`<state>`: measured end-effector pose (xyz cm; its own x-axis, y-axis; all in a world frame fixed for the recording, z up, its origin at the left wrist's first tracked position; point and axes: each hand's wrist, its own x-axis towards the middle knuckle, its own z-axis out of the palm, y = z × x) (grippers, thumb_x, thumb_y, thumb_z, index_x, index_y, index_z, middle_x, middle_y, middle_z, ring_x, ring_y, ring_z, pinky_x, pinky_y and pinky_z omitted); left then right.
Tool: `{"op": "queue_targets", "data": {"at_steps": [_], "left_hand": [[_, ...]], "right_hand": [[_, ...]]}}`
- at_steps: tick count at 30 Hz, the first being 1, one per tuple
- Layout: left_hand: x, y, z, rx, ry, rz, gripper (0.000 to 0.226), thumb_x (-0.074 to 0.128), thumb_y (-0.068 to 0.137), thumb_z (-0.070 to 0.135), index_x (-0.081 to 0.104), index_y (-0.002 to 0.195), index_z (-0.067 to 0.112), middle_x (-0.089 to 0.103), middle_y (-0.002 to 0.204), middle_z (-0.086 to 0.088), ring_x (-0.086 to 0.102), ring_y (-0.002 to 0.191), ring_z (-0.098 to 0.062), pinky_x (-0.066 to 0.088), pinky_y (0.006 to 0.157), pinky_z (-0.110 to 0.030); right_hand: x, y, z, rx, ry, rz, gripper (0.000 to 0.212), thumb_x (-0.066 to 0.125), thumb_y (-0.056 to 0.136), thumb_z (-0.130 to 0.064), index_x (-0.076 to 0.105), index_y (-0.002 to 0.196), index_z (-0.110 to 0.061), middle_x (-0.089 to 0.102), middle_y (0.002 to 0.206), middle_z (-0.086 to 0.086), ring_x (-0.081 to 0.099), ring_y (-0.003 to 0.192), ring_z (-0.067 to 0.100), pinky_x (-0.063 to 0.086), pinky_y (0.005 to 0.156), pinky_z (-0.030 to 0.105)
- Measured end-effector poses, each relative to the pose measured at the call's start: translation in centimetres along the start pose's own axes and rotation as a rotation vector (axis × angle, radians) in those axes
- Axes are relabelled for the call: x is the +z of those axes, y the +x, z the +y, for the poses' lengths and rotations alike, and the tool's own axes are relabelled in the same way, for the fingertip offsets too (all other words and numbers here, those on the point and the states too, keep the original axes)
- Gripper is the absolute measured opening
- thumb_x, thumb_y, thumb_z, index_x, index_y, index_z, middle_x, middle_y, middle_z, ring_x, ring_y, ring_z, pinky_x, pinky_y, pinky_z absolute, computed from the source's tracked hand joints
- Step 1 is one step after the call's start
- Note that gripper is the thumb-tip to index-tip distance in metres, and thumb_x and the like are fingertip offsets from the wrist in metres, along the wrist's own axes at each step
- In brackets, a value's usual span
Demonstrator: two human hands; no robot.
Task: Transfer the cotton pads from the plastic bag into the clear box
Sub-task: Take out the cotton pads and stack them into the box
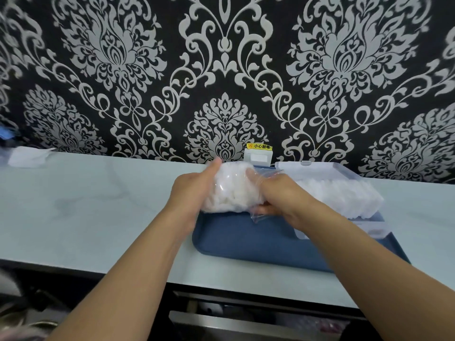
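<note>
Left hand (189,190) gripping the plastic bag (229,190) of cotton pads, right hand (278,198) reaching inside, fingers curled on pads, clear box (344,190) just beside, on the blue tray (246,239)

Black wallpaper (147,70) with silver damask scrolls filling the wall, pale blue countertop (86,205) running along beneath it, white socket cover (258,157) with a yellow warning sticker sitting at the wall's base, dark cabinet opening (246,316) showing below.
</note>
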<state>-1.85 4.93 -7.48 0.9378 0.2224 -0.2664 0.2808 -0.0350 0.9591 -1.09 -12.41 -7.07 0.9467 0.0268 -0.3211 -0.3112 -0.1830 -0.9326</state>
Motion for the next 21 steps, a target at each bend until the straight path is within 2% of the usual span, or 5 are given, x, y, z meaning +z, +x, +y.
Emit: {"op": "queue_targets", "data": {"at_steps": [3, 8, 14, 17, 21], "left_hand": [[-1.4, 0.0, -0.6, 0.040, 0.103, -0.038, 0.042, 0.070, 0.089, 0.046, 0.075, 0.094, 0.004, 0.078, 0.095, -0.004, 0.070, 0.088, -0.021, 0.053, 0.087, -0.033], [-1.9, 0.3, -1.6, 0.120, 0.166, -0.028, 0.032, 0.066, 0.095, 0.024, 0.067, 0.096, -0.008, 0.062, 0.082, -0.006, 0.053, 0.077, -0.017, 0.042, 0.075, -0.031], [-1.4, 0.4, -1.9, 0.109, 0.087, 0.039, 0.026, 0.058, 0.099, 0.017, 0.068, 0.092, -0.007, 0.059, 0.078, -0.007, 0.049, 0.072, -0.019, 0.041, 0.069, -0.030], [-1.3, 0.7, -2.0, 0.096, 0.055, 0.057, 0.028, 0.055, 0.100, 0.017, 0.065, 0.093, -0.008, 0.059, 0.081, -0.008, 0.050, 0.076, -0.019, 0.041, 0.073, -0.032], [-0.8, 0.7, -1.3, 0.104, 0.031, 0.046, 0.022, 0.051, 0.096, 0.010, 0.059, 0.075, 0.010, 0.055, 0.076, -0.004, 0.047, 0.070, -0.018, 0.038, 0.063, -0.030]], "right_hand": [[0.1, 0.2, -0.3, 0.014, 0.031, -0.001, 0.031, 0.062, 0.097, -0.034, 0.065, 0.115, -0.009, 0.072, 0.109, 0.013, 0.076, 0.075, 0.029, 0.064, 0.068, 0.041], [0.0, -0.9, -0.2, -0.023, -0.221, 0.018, 0.027, 0.041, 0.099, -0.011, 0.062, 0.105, 0.004, 0.072, 0.071, 0.026, 0.073, 0.059, 0.040, 0.062, 0.069, 0.057], [0.1, -1.9, 0.2, -0.249, -0.518, 0.219, 0.043, 0.079, 0.081, -0.042, 0.054, 0.095, -0.011, 0.065, 0.050, 0.004, 0.064, 0.050, 0.019, 0.054, 0.057, 0.022], [0.4, -1.8, 0.5, -0.291, -0.459, 0.258, 0.065, 0.089, 0.066, -0.045, 0.045, 0.108, -0.021, 0.070, 0.080, 0.007, 0.069, 0.077, 0.026, 0.058, 0.074, 0.032], [0.9, -2.3, 0.6, -0.380, -0.314, 0.303, 0.064, 0.093, 0.064, -0.031, 0.043, 0.104, -0.027, 0.069, 0.075, 0.010, 0.066, 0.056, 0.025, 0.060, 0.061, 0.040]]}}
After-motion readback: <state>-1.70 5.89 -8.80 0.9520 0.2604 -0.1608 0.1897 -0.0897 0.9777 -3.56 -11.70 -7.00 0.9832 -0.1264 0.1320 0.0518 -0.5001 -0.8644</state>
